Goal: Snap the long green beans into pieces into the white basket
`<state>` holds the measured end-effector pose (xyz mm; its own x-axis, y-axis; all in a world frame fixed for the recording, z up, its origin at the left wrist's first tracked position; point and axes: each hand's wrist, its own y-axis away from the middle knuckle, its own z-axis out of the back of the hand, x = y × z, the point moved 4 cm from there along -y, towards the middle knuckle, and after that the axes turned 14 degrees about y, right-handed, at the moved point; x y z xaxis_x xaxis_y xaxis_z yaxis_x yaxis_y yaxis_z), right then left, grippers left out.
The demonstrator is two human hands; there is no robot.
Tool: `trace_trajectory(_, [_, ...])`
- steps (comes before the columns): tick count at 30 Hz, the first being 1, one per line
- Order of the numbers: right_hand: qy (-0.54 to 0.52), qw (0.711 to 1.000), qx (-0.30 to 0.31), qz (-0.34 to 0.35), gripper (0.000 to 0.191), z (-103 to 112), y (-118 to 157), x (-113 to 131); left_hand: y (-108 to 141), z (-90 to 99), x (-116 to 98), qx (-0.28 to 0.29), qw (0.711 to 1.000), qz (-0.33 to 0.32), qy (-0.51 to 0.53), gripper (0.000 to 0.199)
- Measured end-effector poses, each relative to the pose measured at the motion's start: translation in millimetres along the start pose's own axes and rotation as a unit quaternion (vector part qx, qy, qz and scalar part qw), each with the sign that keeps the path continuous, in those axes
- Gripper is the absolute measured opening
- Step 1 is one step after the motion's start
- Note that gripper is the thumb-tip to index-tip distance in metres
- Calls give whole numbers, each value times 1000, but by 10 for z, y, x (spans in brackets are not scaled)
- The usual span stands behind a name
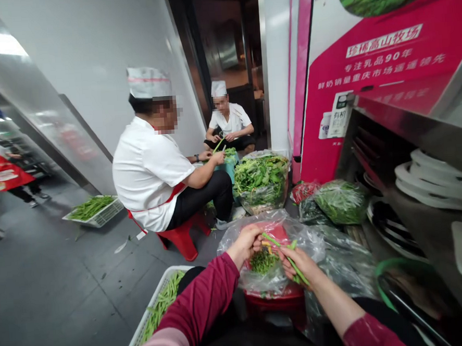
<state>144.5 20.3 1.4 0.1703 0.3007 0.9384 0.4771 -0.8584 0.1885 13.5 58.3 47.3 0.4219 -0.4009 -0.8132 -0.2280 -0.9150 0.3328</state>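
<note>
My left hand (249, 242) is closed, its fingertips pinching the upper end of a green vegetable stem (272, 239). Lower on that stem, my right hand (299, 262) grips it, and green stalk ends stick out below the palm. Both hands are above a clear plastic bag (313, 238) spread over a red stool or tub (274, 302). Small green trimmings (264, 262) lie inside the bag. To my left, a white plastic basket (141, 327) holds a pile of cut green stems (164, 300).
A co-worker (152, 167) on a red stool (188, 238) and another person (230, 121) farther back handle stems. A large bag of leafy greens (260, 179) stands ahead. Another stem basket (94, 210) is left; shelves with white plates (435, 181) are right.
</note>
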Motion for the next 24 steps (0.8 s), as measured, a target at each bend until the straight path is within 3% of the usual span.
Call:
trace_trajectory(4, [-107, 986, -131, 10, 33, 196, -88, -30, 274, -41, -23, -16, 990, -135, 24, 34])
trace_trajectory(7, [-151, 969, -198, -1, 31, 296, -89, -20, 417, -170, 3, -18, 986, -150, -63, 34])
trace_trajectory(9, [-123, 980, -155, -39, 28, 219, -63, -28, 421, -219, 73, -14, 987, -115, -108, 35])
trace_trajectory(11, [-72, 992, -71, -81, 29, 64, -12, -63, 376, -196, 148, -26, 984, -103, -143, 35])
trace_trajectory(15, [-50, 993, 26, -108, 29, -134, 101, -120, 292, -56, 208, -62, 959, -167, -220, 41])
trace_trajectory(20, [-47, 989, 52, -133, 31, -104, 164, -113, 325, -46, 278, 38, 959, -64, -274, 43])
trace_trajectory(22, [-23, 990, 34, -132, 32, -91, 156, -134, 331, -54, 241, 30, 918, -97, -383, 39])
trace_trajectory(24, [9, 992, -3, -125, 32, -87, 129, -183, 294, -46, 215, 0, 832, -153, -533, 31])
